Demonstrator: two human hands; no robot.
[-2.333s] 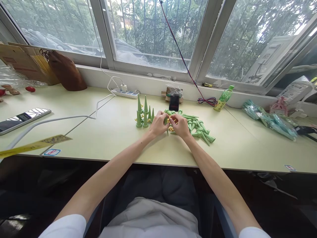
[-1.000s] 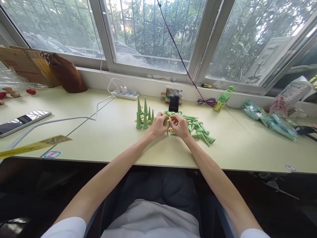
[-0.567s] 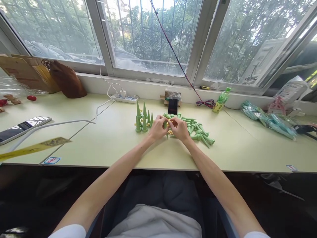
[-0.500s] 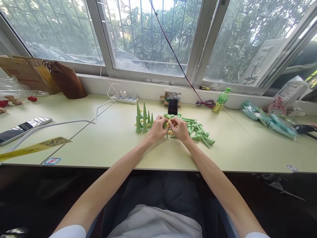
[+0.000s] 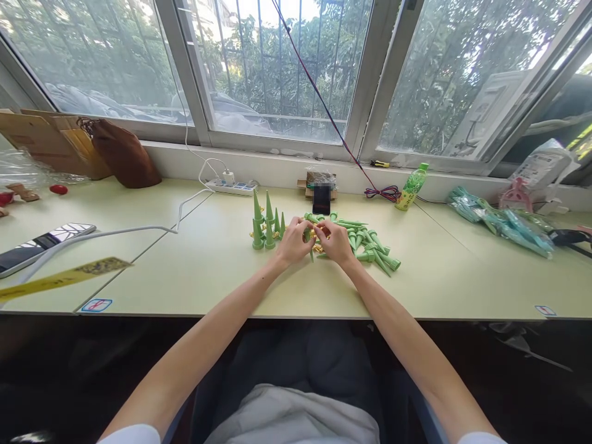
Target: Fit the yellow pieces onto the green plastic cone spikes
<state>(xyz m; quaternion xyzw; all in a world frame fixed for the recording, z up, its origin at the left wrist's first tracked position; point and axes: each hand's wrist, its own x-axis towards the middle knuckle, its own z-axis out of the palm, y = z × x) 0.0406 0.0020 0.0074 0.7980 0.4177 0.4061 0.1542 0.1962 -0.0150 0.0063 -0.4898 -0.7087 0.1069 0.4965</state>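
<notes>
My left hand [image 5: 295, 241] is closed round a green plastic watering spike [image 5: 311, 254], its pointed tip showing below the fingers. My right hand [image 5: 335, 241] meets it, thumb and fingertips pinched on a small yellow piece [image 5: 314, 230] at the spike; most of that piece is hidden. To the left, several green spikes [image 5: 258, 233] stand upright, points up, some with yellow pieces at their sides. Right of my right hand lies a loose heap of green spikes [image 5: 372, 245]. Small yellow pieces [image 5: 318, 248] lie on the table between my hands.
Behind my hands a dark phone [image 5: 321, 198] leans on a small box. A green-capped bottle [image 5: 411, 187] and coiled cable [image 5: 383, 193] stand further right. A power strip [image 5: 234, 187], white cable [image 5: 139, 229] and another phone [image 5: 44, 248] are left. Plastic-wrapped items [image 5: 502, 222] lie right.
The view has shifted slightly. My hands stay together at the same spot, with only small finger movement at the spike and yellow piece.
</notes>
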